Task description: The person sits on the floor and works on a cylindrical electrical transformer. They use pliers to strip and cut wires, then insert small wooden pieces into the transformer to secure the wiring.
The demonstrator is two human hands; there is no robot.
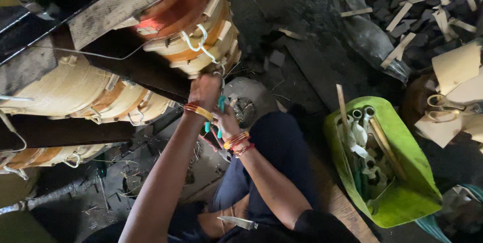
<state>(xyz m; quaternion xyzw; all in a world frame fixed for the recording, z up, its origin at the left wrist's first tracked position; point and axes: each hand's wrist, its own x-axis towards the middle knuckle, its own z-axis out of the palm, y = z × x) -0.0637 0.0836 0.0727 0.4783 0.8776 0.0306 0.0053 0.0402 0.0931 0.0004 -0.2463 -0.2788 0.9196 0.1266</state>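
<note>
My left hand reaches up to the lower edge of a large copper-coloured wound coil with cream paper layers and white ties, its fingers closed against the winding. Just below it, my right hand grips a tool with teal handles that points up toward the same spot. Both wrists carry red and gold bangles. A second wound coil lies to the left under dark metal bars.
A green plastic container with tools, wooden sticks and white strips stands at the right. Scissors lie on cardboard pieces far right. Scrap strips and dark debris cover the floor at top right. A knife rests by my lap.
</note>
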